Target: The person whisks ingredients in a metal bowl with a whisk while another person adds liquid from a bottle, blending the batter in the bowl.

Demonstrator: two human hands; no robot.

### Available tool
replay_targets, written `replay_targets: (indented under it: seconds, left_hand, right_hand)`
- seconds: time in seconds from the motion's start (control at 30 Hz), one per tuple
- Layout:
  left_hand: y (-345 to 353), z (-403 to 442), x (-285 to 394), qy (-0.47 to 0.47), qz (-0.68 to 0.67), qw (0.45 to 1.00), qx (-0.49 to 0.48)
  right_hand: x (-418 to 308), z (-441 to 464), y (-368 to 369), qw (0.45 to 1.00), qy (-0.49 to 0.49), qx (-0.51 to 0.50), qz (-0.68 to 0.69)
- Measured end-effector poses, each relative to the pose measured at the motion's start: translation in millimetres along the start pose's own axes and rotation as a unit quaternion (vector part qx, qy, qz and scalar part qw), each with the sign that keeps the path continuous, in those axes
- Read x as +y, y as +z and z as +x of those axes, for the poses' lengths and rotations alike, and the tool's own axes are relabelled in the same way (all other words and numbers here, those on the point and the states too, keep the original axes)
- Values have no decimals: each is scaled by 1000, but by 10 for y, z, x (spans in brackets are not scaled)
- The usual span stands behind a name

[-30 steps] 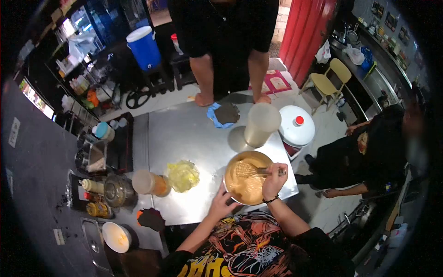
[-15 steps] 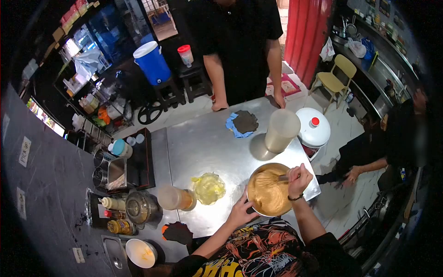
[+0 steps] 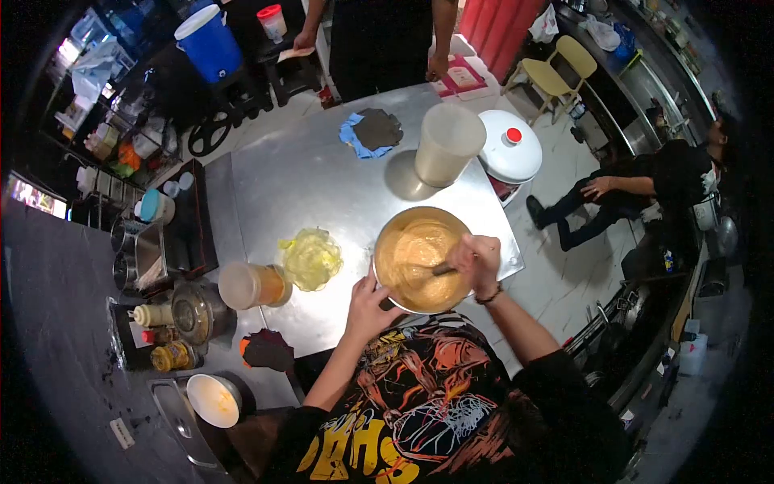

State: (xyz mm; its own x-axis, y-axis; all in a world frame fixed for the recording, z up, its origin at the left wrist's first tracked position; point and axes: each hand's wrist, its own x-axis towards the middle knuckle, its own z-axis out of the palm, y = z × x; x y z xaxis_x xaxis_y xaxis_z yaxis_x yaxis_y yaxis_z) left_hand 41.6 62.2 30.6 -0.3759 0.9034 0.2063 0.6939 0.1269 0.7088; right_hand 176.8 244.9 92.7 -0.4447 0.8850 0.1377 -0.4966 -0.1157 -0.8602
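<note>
A round metal bowl of thick orange-brown sauce sits near the table's front right edge. My left hand grips the bowl's near left rim, thumb and fingers on its side. Inside the bowl a whisk leans, its wires sunk in the sauce and hidden. Closed around the whisk handle is my right hand, over the bowl's right side. Left of the bowl lies a crumpled clear plastic piece with yellow residue, beside a frosted tub with orange contents.
A tall frosted container stands behind the bowl, near a white lidded pot. Dark and blue cloths lie farther back. Jars and a white bowl are at left. One person stands across the steel table; another is at right.
My view has shifted, so the table appears higher and farther left. The whisk's wires have sunk from sight. The person opposite has lifted their hands off the table, one holding something flat and pale.
</note>
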Motion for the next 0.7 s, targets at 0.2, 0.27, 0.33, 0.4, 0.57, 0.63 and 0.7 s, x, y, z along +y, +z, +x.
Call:
replay_targets:
  seconds: [0.2, 0.27, 0.33, 0.4, 0.57, 0.63, 0.7]
  left_hand:
    - [163, -139, 165, -31, -24, 999, -17]
    - [273, -45, 292, -28, -44, 999, 3]
    - [250, -37, 303, -33, -4, 999, 18]
    - [180, -76, 277, -37, 68, 996, 39]
    - [387, -212, 396, -75, -40, 996, 39]
    - [458, -84, 566, -71, -51, 995, 52]
    - [394, -31, 604, -111, -74, 989, 58]
  right_hand:
    - [-291, 376, -243, 995, -53, -24, -79]
    - [81, 231, -105, 956, -195, -40, -215]
    - [30, 9, 30, 992, -55, -104, -35]
    - [-26, 29, -402, 983, 100, -140, -66]
    - [-449, 657, -274, 992, -17, -9, -123]
    - [-94, 510, -75, 989, -99, -7, -105]
    - [-73, 298, -108, 997, -30, -37, -54]
